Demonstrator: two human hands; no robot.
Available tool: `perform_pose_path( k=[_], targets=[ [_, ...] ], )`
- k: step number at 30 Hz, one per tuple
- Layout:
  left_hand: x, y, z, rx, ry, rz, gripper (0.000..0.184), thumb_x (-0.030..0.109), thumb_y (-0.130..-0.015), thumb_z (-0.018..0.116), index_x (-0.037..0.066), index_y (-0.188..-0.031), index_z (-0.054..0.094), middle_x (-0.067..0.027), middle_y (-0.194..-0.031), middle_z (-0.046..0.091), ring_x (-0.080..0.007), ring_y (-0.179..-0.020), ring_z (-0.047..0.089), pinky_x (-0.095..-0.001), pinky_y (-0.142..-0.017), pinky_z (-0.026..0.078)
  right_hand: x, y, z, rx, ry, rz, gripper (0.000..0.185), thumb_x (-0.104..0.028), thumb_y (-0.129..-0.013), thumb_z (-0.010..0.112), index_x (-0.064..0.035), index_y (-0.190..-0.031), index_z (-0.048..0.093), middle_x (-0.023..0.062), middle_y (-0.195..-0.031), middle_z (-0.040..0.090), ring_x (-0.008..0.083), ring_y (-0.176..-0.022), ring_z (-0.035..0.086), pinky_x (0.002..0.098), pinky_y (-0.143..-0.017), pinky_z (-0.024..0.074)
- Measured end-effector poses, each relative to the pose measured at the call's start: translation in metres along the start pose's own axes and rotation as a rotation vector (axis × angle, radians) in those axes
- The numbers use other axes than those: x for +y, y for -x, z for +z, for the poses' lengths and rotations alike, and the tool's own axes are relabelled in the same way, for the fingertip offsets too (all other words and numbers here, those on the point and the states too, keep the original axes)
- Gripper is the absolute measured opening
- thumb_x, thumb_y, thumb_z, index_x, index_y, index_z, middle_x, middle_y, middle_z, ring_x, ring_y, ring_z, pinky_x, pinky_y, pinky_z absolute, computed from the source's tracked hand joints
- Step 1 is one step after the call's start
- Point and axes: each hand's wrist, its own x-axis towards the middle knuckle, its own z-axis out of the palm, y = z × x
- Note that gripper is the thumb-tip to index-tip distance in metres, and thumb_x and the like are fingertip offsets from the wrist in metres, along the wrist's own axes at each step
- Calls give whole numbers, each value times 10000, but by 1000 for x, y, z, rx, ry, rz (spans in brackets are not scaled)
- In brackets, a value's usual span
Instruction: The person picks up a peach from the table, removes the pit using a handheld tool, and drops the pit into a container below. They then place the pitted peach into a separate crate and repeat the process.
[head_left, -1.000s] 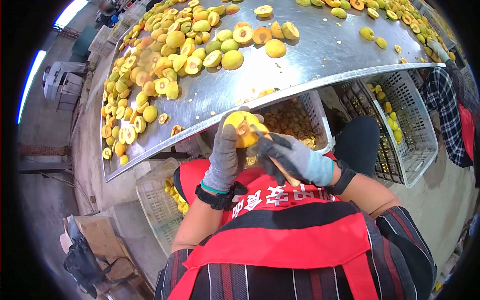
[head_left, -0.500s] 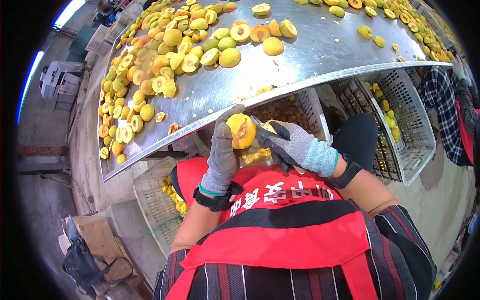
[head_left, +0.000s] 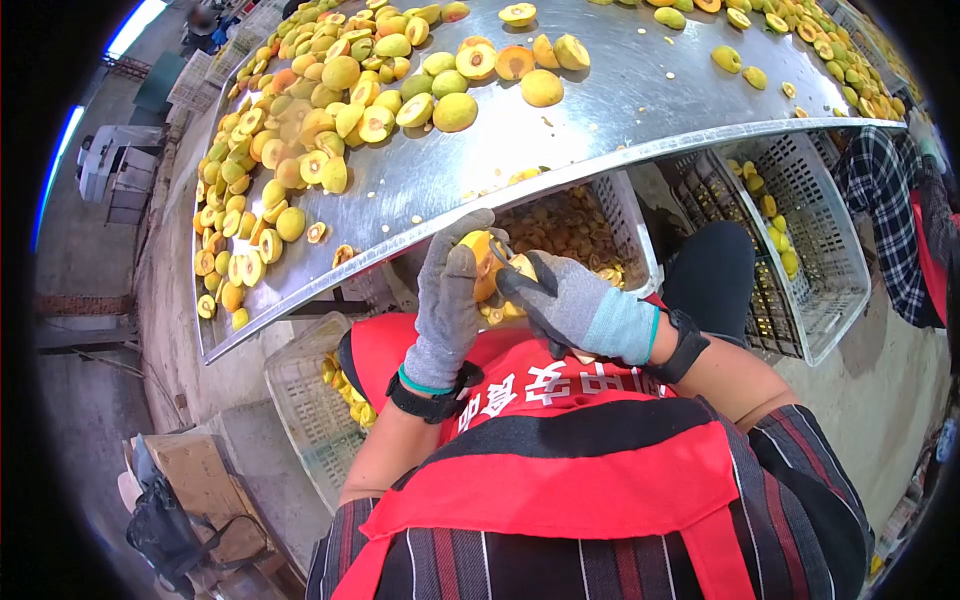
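A yellow peach half (head_left: 484,262) is held in my left hand (head_left: 447,300), its cut side turned toward my right hand (head_left: 580,300). Gloved fingers wrap the fruit from the left and top. My right hand is closed around a small curved metal pitting tool (head_left: 499,250), whose tip touches the cut face; its handle is hidden. Another pale-yellow piece of fruit (head_left: 522,266) shows by my right thumb, and I cannot tell whether it is held. Both hands are just off the table's near edge, above my lap.
The metal table (head_left: 480,170) carries heaped peach halves (head_left: 330,110) and scattered bits. Below its raised edge is a crate (head_left: 630,225) of pits and scraps. White crates stand left (head_left: 310,400) and right (head_left: 820,240) of me. A co-worker's plaid sleeve (head_left: 885,210) is at far right.
My left hand has turned the peach half sideways, so less of its cut face shows. My right hand has moved slightly left, bringing the tool against the fruit.
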Motion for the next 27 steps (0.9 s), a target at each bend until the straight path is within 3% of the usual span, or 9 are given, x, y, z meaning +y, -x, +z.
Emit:
perform_pose_path(
  k=[4,7,9,10,12,15,22,25,27],
  targets=[
    [6,1,1,20,111,-3,469,387,-935,400,-13,-1163,490,-124,-1022,587,-171,-928,553,-296,-829,452,-13,5,-9,-196,-355,281,374,-380,-893,468,-17,-942,542,180,-766,573,319,-702,589,409,-650,480],
    [7,0,-3,50,6,-11,459,371,-942,373,-24,-1126,518,-131,-975,607,-176,-903,563,-299,-818,455,-11,6,-4,-146,-199,173,362,-368,-900,462,-15,-889,538,107,-618,531,207,-540,558,347,-515,465],
    [7,0,-6,37,18,-75,470,375,-918,408,-33,-1127,513,-141,-964,608,-194,-859,588,-295,-776,487,3,5,7,112,134,-237,350,-364,-904,464,-25,-845,530,49,-554,482,132,-467,499,294,-438,416],
    [8,0,-6,37,19,-76,470,375,-918,408,-33,-1127,513,-141,-964,608,-194,-859,588,-295,-776,487,3,5,5,113,134,-236,350,-364,-904,464,-25,-845,530,49,-554,482,132,-467,499,294,-438,416],
    [11,-1,-4,14,-187,54,454,358,-919,391,-38,-1078,547,-130,-934,618,-182,-874,573,-298,-796,458,-3,6,-1,-217,-388,187,338,-352,-899,482,-22,-864,545,68,-587,514,145,-499,520,297,-465,428],
    [13,-2,-1,18,-150,177,461,366,-909,413,-40,-1086,543,-127,-934,617,-172,-877,571,-289,-797,451,5,7,-1,-311,-542,108,348,-354,-895,487,-12,-895,551,82,-622,545,153,-535,536,302,-509,445],
    [13,-1,9,67,-70,91,401,304,-919,423,-37,-1095,541,-125,-940,617,-165,-888,568,-291,-783,459,-10,9,7,-69,-79,35,352,-345,-880,518,-8,-980,534,116,-680,578,199,-587,563,334,-565,451],
    [16,-7,10,147,-120,180,361,261,-927,413,-40,-1064,560,-122,-942,617,-163,-853,580,-287,-753,469,-2,4,7,-163,-220,70,362,-350,-869,530,-9,-993,528,133,-708,593,222,-635,592,346,-581,459],
    [24,-15,-1,-139,-446,79,350,245,-934,407,-43,-1035,579,-117,-929,619,-155,-807,592,-275,-723,475,14,-2,12,-48,88,-89,371,-358,-865,532,-8,-987,532,136,-723,598,223,-657,599,346,-589,462]
  ],
)
